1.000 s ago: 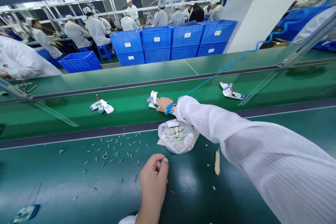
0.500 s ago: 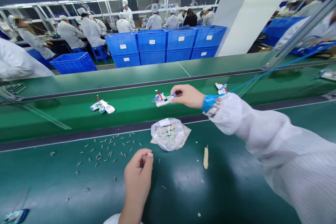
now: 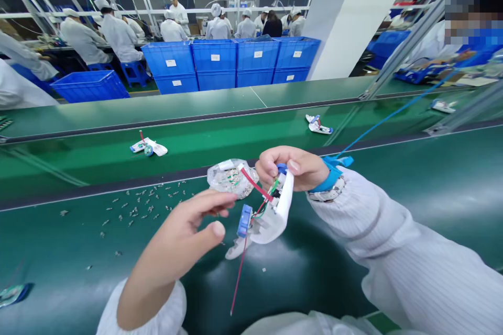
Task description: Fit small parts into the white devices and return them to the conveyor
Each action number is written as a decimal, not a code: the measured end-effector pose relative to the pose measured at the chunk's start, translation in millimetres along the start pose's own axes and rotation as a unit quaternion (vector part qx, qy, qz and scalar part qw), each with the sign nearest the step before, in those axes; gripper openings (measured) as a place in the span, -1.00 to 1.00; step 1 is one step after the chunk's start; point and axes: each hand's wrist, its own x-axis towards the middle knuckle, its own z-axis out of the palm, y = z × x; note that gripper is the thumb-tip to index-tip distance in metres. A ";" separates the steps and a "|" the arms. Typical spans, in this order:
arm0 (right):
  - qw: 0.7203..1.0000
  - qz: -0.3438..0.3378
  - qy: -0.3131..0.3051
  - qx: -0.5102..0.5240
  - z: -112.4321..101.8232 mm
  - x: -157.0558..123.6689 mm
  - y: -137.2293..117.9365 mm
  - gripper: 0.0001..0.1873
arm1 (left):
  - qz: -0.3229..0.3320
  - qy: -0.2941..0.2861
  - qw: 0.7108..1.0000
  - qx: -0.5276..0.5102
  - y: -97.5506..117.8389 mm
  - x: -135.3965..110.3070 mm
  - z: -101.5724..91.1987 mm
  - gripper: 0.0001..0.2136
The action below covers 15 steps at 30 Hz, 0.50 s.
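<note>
Over the near green bench, my right hand (image 3: 293,167) grips one end of a white plastic housing (image 3: 280,220) between thumb and fingers. Red, green and black wires show inside the housing, and a blue part (image 3: 244,221) sticks out at its left with a thin red wire (image 3: 238,277) hanging down. My left hand (image 3: 192,230) is just left of the housing, its thumb and fingers apart and nothing between them. Behind the two hands lies a clear plastic bag (image 3: 223,177) of small pale parts, partly covered by my right hand.
Small metal parts (image 3: 135,212) lie scattered on the bench at left. Similar white housings (image 3: 151,146) sit on the green conveyor belt (image 3: 204,138). A green-and-blue piece (image 3: 13,294) lies at the lower left. Blue bins (image 3: 168,60) and people in white coats are beyond.
My right hand has brought the white housing from above the belt down toward me. My left hand has risen toward it and its fingers have spread. The camera view has shifted.
</note>
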 end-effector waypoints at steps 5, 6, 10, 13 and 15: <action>0.996 -0.012 -0.030 -0.077 8.1 -1.7 -1.7 -0.58 | -0.095 -0.046 0.994 0.001 -4.2 3.8 16.3 -0.57; 0.992 -0.011 -0.041 -0.117 10.7 -2.8 -5.1 -0.58 | -0.112 -0.042 0.993 0.008 -4.6 4.4 19.1 -0.60; 0.945 -0.004 -0.104 -0.309 27.0 -8.9 -22.1 -0.70 | -0.182 -0.098 0.978 0.009 -4.6 4.2 27.0 -0.75; 0.892 -0.011 -0.130 -0.433 41.3 -13.4 -29.6 -0.85 | -0.214 -0.124 0.969 0.004 -9.8 0.9 29.4 -0.75; 0.870 -0.022 -0.130 -0.475 48.3 -15.7 -30.1 -0.89 | -0.225 -0.124 0.966 -0.008 -16.7 -1.4 30.2 -0.70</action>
